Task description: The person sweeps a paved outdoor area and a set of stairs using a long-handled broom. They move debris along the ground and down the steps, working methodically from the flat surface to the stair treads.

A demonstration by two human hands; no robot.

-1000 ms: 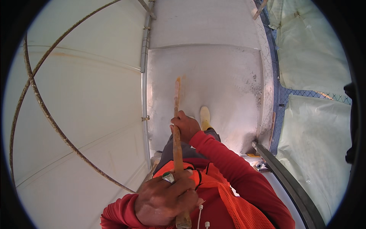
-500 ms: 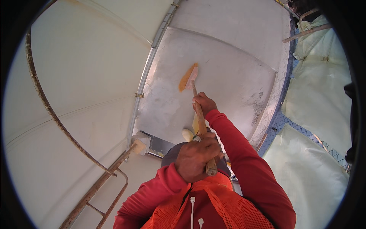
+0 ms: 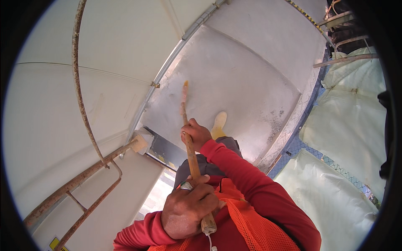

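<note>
A broom with a worn wooden handle (image 3: pixel 193 161) runs up from my chest toward the floor. My left hand (image 3: pixel 189 206) is wrapped round the handle close to its butt end. Farther up, my right hand (image 3: pixel 197 136) grips the same handle, with the arm stretched forward. At the far end, the broom's pinkish head with yellow-orange bristles (image 3: pixel 185 84) shows narrow and edge-on, over the left part of the grey floor panel (image 3: pixel 234 75). I cannot tell whether the bristles touch the floor.
White wall panels (image 3: pixel 121 37) rise on the left, with rusty metal tubing (image 3: pixel 77 62) before them. A pale boot (image 3: pixel 220 120) stands on the floor. Pale sheeting (image 3: pixel 335 184) over blue mesh (image 3: pixel 289 152) lines the right side. Yellow-black striped tape (image 3: pixel 307 14) is at the far right.
The broom head has swung left and turned from broadside to edge-on. Both hands have moved left and down with the handle. The view has shifted, and a boot now shows ahead on the right.
</note>
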